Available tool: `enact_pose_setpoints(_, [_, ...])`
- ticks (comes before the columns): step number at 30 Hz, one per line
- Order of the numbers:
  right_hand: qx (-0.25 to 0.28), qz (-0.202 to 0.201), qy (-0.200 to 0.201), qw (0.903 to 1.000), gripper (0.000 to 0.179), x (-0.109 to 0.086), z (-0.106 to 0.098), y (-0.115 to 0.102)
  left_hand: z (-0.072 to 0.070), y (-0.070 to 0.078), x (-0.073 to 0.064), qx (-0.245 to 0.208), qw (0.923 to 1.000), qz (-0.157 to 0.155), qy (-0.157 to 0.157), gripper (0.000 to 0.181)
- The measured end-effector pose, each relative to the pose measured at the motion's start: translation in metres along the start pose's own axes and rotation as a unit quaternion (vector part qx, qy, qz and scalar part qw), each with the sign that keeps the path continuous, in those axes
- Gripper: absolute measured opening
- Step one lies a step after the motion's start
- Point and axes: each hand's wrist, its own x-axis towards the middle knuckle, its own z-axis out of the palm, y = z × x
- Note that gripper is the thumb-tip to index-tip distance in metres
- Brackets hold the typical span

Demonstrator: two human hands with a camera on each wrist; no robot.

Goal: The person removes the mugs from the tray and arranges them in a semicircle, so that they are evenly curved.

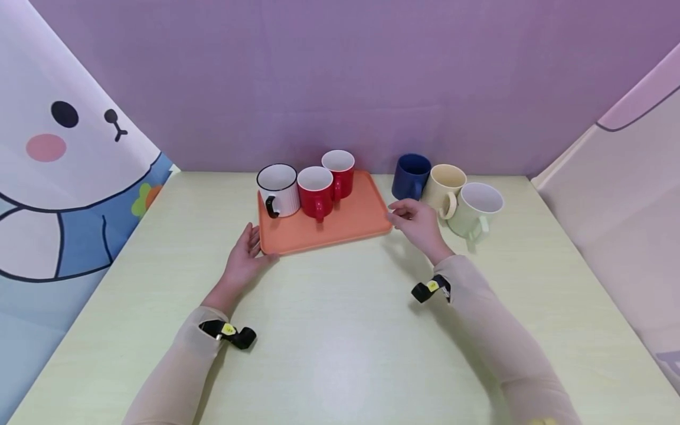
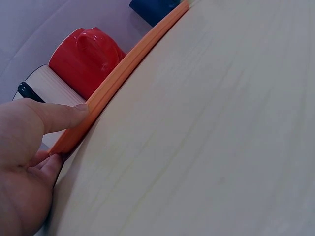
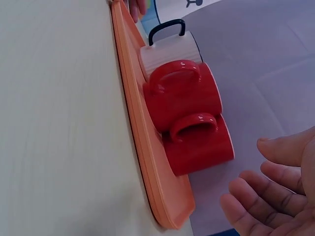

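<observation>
An orange tray [image 1: 361, 215] lies on the table with three mugs standing at its left and back. These are a white ribbed mug [image 1: 287, 200] with a black handle, a red mug [image 1: 313, 195] and a second red mug [image 1: 346, 180]. At the tray's front left corner my left hand [image 1: 245, 260] holds it, the thumb [image 2: 69, 117] against the front rim and the fingers round the left side. My right hand [image 1: 419, 225] hovers by the right end with parted, loosely bent fingers; in the right wrist view a gap separates it from the tray [image 3: 170, 196].
Right of the tray stand a dark blue mug [image 1: 408, 179], a cream mug [image 1: 440, 189] and a pale green mug [image 1: 467, 215], close to my right hand. A purple cloth backdrop [image 1: 372, 77] rises behind the table [image 1: 329, 330].
</observation>
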Motion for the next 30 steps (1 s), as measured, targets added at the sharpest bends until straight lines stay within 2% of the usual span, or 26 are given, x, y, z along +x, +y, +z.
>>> enact_pose_setpoints(4, [-0.002,-0.003,-0.012,0.9999,0.023,0.005,0.012,-0.001,0.000,-0.001,0.001,0.000,1.0000,-0.004,0.002,0.103])
enact_pose_setpoints(14, [0.018,0.019,-0.035,0.9990,0.024,0.017,0.040,-0.006,-0.001,-0.003,0.002,0.005,1.0000,-0.006,0.000,0.103])
enact_pose_setpoints(23, [-0.009,0.009,-0.038,0.9992,0.023,0.031,0.062,-0.010,0.000,-0.002,0.003,0.007,1.0000,-0.002,0.004,0.101])
enact_pose_setpoints(30, [0.007,0.017,-0.036,0.9992,0.025,0.043,0.077,-0.011,0.000,0.000,0.002,0.005,1.0000,-0.006,0.001,0.102])
